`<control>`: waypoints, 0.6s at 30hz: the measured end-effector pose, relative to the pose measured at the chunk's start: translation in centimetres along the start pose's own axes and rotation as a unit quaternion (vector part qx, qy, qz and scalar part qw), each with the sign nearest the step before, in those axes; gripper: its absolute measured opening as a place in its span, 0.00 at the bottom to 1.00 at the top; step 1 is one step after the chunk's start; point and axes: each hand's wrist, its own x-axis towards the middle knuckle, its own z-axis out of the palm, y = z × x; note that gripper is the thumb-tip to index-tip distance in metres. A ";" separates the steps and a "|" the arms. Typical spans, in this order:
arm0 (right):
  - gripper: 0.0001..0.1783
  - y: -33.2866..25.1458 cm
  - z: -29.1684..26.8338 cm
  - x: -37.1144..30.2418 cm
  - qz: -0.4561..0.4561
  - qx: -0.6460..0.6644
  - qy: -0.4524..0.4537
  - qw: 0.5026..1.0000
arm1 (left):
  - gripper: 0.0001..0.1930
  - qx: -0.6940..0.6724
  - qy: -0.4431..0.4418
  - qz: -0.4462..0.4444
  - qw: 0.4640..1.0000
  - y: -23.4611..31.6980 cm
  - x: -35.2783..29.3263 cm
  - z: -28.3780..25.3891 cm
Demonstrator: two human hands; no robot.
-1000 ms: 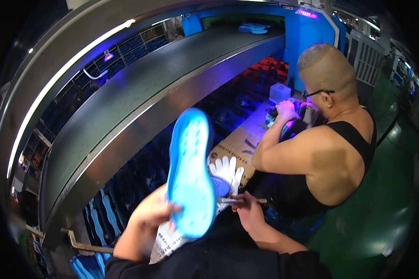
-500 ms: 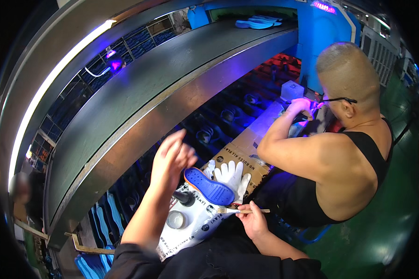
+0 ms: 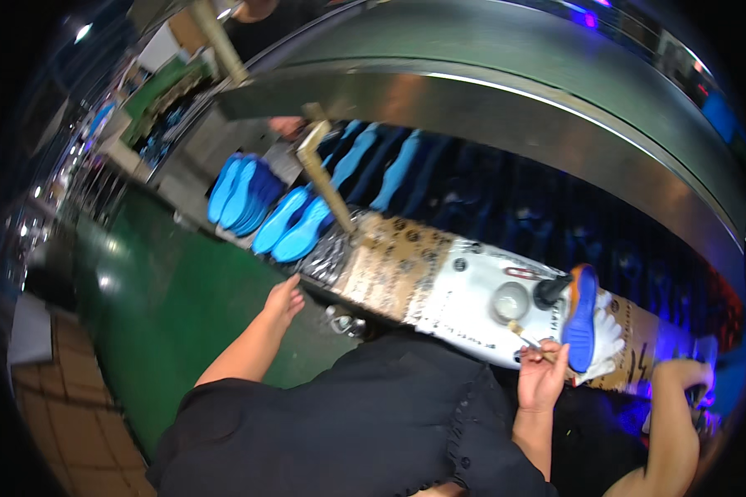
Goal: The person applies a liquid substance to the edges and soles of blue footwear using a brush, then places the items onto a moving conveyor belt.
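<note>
My right hand (image 3: 541, 379) pinches a small flat paintbrush (image 3: 519, 331), its tip beside the round cup (image 3: 511, 305) on the white-covered bench. Just right of that hand lies a blue shoe sole (image 3: 583, 325) with an orange edge, next to a white glove (image 3: 607, 338). A black cylindrical object (image 3: 551, 291) stands between cup and sole. Out to the left, my left hand (image 3: 284, 301) is empty with its fingers stretched, over the floor close to the bench edge. Nearest to it is a pair of light blue soles (image 3: 297, 228).
More blue soles (image 3: 242, 195) stand stacked at the bench's left end. An angled wooden bar (image 3: 327, 178) rises beside them. A conveyor (image 3: 506, 58) spans the back, with soles on a rack beneath. Another person's arm (image 3: 675, 422) is at the right.
My view has swung left toward the stacked soles. My left hand has moved from above the bench out to the left. The brush, still in my right hand, is now near the cup.
</note>
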 end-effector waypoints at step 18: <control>0.14 4.7 3.8 0.6 0.050 -0.040 0.052 0.997 | 0.16 -0.123 -0.072 0.144 0.979 6.6 12.8 -1.7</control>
